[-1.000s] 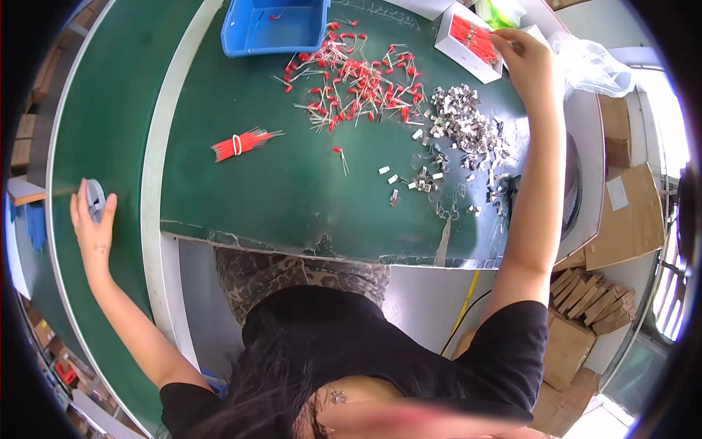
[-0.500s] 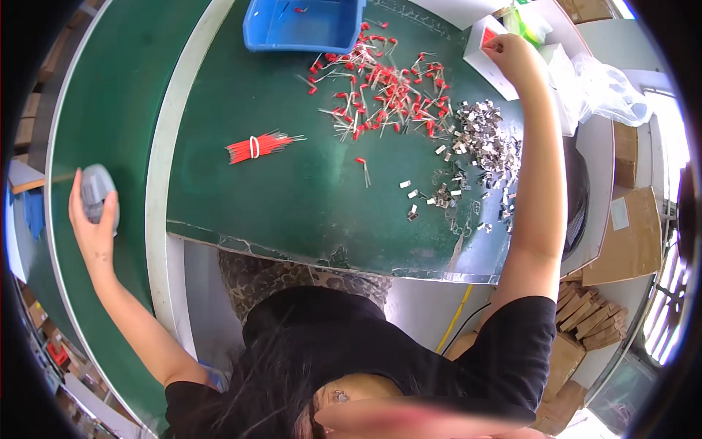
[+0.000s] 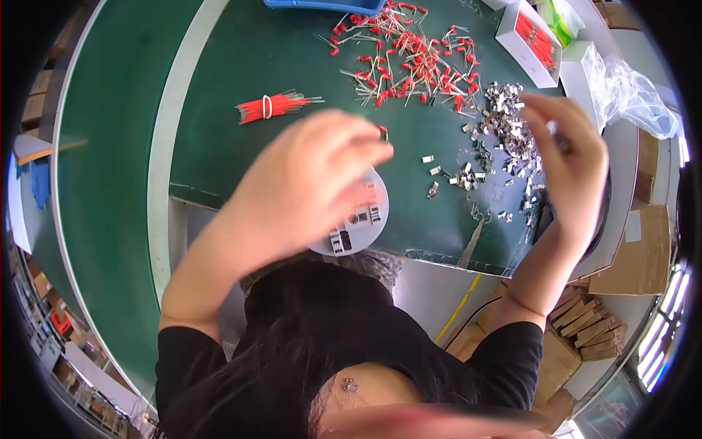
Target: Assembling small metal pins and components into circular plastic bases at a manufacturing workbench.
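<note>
At the table's front edge lies a pale grey disc [image 3: 363, 231], with slots and dark fittings on its face. My left hand [image 3: 307, 179] is over it, covering much of it; motion smears the fingers, so whether they grip the disc is unclear. By the pile of small metal clips [image 3: 504, 117], my right hand [image 3: 574, 157] is raised, thumb and forefinger curved with their tips apart. Nothing plain shows between them. Behind it stands a white box [image 3: 528, 53] of thin red pieces [image 3: 537, 44]. A banded bundle of red-sleeved leads [image 3: 274, 107] lies to the left.
Many red-headed wire pieces [image 3: 420, 62] are spread across the far middle of the green table [image 3: 212, 146]. A blue bin [image 3: 329, 6] stands behind them. Clear plastic bags [image 3: 636, 95] hang at the far right. Cardboard boxes [image 3: 632, 252] stand beyond the right edge.
My left hand has come from the far left to the table's front, where the grey disc now lies. My right hand has left the white box and moved nearer, beside the clips.
</note>
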A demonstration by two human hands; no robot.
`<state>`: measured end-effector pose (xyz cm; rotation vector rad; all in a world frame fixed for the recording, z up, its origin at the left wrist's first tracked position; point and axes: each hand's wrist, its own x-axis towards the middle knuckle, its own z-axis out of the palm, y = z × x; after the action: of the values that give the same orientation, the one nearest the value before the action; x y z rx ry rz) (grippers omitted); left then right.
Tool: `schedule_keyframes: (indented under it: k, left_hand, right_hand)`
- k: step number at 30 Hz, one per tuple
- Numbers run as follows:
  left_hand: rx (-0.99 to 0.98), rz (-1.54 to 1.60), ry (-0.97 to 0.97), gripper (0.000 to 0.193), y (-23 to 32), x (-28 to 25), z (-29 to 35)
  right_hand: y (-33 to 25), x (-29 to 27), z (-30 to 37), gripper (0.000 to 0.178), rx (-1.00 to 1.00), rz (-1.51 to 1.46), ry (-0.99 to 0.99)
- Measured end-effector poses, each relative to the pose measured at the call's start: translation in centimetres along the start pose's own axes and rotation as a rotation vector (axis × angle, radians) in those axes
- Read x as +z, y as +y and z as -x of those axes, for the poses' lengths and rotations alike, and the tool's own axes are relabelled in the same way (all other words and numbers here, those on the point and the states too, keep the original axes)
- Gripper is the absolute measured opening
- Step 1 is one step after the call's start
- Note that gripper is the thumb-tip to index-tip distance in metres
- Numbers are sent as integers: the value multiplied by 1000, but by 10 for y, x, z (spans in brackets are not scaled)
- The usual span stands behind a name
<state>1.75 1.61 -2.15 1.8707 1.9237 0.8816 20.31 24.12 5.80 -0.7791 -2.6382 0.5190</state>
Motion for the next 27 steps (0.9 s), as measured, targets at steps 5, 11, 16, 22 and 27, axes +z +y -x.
schedule_keyframes:
  k: [5, 11, 16, 22, 27]
  left_hand:
    - [20, -16, -34, 13, -24, 11, -41]
    - [-29, -2, 69, 10, -11, 5, -32]
    - [-174, 223, 311, 15, 6, -14, 22]
    - [-403, 356, 338, 20, 34, 4, 73]
    - [-330, 277, 300, 20, 26, 5, 69]
  right_hand:
    - [-8, 43, 30, 12, -41, -201, -134]
    - [-4, 72, 54, 20, -268, 15, -224]
    - [-10, 75, 50, 25, -329, 110, -214]
    - [-50, 85, 76, 29, -321, -29, -281]
    - [-72, 94, 100, 28, -135, -161, -261]
